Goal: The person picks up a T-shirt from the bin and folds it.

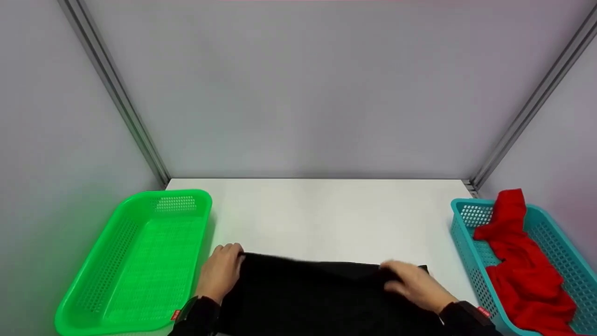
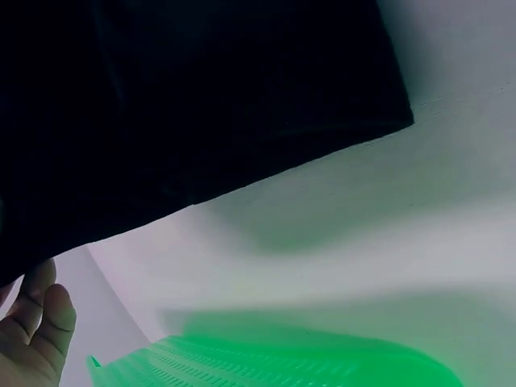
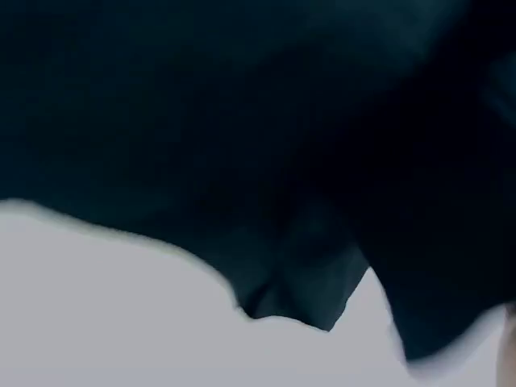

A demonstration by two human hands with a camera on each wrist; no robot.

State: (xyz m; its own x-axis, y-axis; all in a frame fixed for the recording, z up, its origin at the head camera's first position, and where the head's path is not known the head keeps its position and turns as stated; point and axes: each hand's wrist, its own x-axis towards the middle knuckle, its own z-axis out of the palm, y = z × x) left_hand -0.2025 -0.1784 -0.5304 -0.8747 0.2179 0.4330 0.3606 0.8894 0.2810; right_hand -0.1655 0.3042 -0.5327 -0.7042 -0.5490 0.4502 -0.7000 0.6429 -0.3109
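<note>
A black cloth [image 1: 322, 298] spreads across the front of the white table, its far edge running between both hands. My left hand [image 1: 221, 270] grips its far left corner; in the left wrist view the fingers [image 2: 55, 318] show at the cloth's edge. At the far right part of the cloth, my right hand [image 1: 415, 282] pinches the fabric between thumb and fingers, with a small corner showing just beyond the hand. The right wrist view is mostly filled by the dark cloth [image 3: 201, 145], which hangs in folds with two pointed ends; only a sliver of hand shows there.
To the left stands a green plastic basket [image 1: 207, 224] with nothing in it. On the right a teal basket [image 1: 466, 247] holds a crumpled red cloth [image 1: 527, 266], one end draped over the far rim. Grey panels [image 1: 317, 93] wall in the table [image 1: 326, 219] at the back and sides.
</note>
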